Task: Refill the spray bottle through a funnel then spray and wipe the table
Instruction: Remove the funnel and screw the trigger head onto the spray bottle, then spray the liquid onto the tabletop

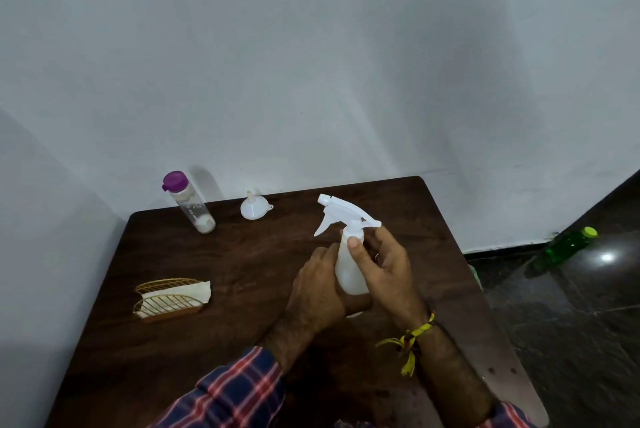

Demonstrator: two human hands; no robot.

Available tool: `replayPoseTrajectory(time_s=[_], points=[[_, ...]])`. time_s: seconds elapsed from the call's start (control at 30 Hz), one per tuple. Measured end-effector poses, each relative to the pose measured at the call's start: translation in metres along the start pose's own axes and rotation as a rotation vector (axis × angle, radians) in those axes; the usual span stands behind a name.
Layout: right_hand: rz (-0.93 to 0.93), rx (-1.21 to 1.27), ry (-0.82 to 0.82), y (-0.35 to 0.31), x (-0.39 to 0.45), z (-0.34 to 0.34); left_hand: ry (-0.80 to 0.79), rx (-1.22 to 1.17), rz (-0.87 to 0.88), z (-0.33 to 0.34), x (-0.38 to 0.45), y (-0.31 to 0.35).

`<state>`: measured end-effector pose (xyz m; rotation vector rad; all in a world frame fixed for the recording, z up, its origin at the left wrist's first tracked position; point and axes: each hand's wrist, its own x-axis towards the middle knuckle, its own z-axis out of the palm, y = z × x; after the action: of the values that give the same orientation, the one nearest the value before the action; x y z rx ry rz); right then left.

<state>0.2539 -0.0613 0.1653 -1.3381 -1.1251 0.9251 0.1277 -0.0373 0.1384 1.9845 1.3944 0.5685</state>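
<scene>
A white spray bottle with its trigger head on top stands upright over the middle of the dark wooden table. My left hand wraps its lower body from the left. My right hand holds its neck just below the head, thumb on the front. A small white funnel lies mouth down near the far edge. Left of it stands a clear water bottle with a purple cap. A gold wire holder with white napkins sits at the left.
White walls close off the table on the far and left sides. A green bottle with a yellow-green cap lies on the dark tiled floor to the right, past the table's right edge.
</scene>
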Motion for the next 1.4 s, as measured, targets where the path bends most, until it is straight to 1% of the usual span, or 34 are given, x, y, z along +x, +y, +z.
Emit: replayPoseTrajectory(time_s=[0.03,0.13,0.17,0.27,0.3,0.33,0.43,0.47,0.57,0.6,0.63,0.83,0.9,0.97,1.03,1.1,1.17,1.23,1.27,1.33,1.4], points=[[-0.003,0.000,0.016,0.000,0.001,0.000,0.001,0.015,-0.006,0.000,-0.001,-0.001],[0.004,-0.018,0.140,0.002,-0.001,0.005,-0.008,0.012,-0.005,0.004,-0.003,-0.002],[0.014,-0.021,0.129,0.000,-0.002,0.006,-0.004,-0.004,-0.005,0.005,-0.004,-0.003],[0.032,0.032,-0.043,0.001,-0.001,0.001,0.016,0.002,-0.018,0.002,-0.004,-0.005],[0.029,0.030,-0.073,0.002,0.000,-0.001,0.011,0.015,-0.021,0.001,-0.004,-0.006],[0.026,0.012,-0.054,0.003,0.001,-0.001,0.002,0.023,-0.025,0.002,-0.004,-0.007],[0.030,-0.052,0.096,0.005,-0.002,0.006,-0.017,0.017,-0.036,0.006,-0.006,-0.007],[0.037,-0.046,0.088,0.005,-0.002,0.007,-0.019,0.002,-0.042,0.007,-0.006,-0.009],[0.051,0.004,-0.068,0.008,-0.002,0.004,-0.010,0.001,-0.043,0.005,-0.008,-0.015],[0.051,-0.005,-0.085,0.010,-0.001,0.003,-0.014,0.013,-0.043,0.004,-0.010,-0.016],[0.047,-0.029,-0.066,0.012,-0.002,0.004,-0.020,0.016,-0.046,0.004,-0.011,-0.016],[-0.084,-0.174,0.236,0.018,-0.015,0.026,-0.024,-0.023,-0.094,0.015,-0.024,-0.021],[-0.124,-0.217,0.323,0.022,-0.020,0.029,-0.007,-0.016,-0.086,0.017,-0.027,-0.024],[-0.130,-0.244,0.364,0.027,-0.021,0.030,0.008,0.000,-0.074,0.017,-0.028,-0.025],[-0.100,-0.211,0.312,0.031,-0.018,0.028,0.009,-0.012,-0.078,0.018,-0.029,-0.028],[-0.024,-0.126,0.181,0.036,-0.015,0.026,0.001,-0.028,-0.078,0.019,-0.030,-0.033],[0.019,-0.038,0.058,0.040,-0.015,0.028,-0.045,-0.007,-0.038,0.020,-0.035,-0.035],[-0.044,0.032,-0.018,0.045,-0.015,0.033,-0.107,0.043,-0.005,0.024,-0.042,-0.035],[-0.072,0.061,-0.047,0.046,-0.017,0.035,-0.151,0.009,-0.017,0.027,-0.045,-0.038],[-0.067,0.114,-0.096,0.048,-0.020,0.039,-0.254,-0.118,-0.036,0.026,-0.050,-0.043],[-0.087,0.106,-0.111,0.049,-0.022,0.038,-0.336,-0.190,0.009,0.024,-0.055,-0.051]])
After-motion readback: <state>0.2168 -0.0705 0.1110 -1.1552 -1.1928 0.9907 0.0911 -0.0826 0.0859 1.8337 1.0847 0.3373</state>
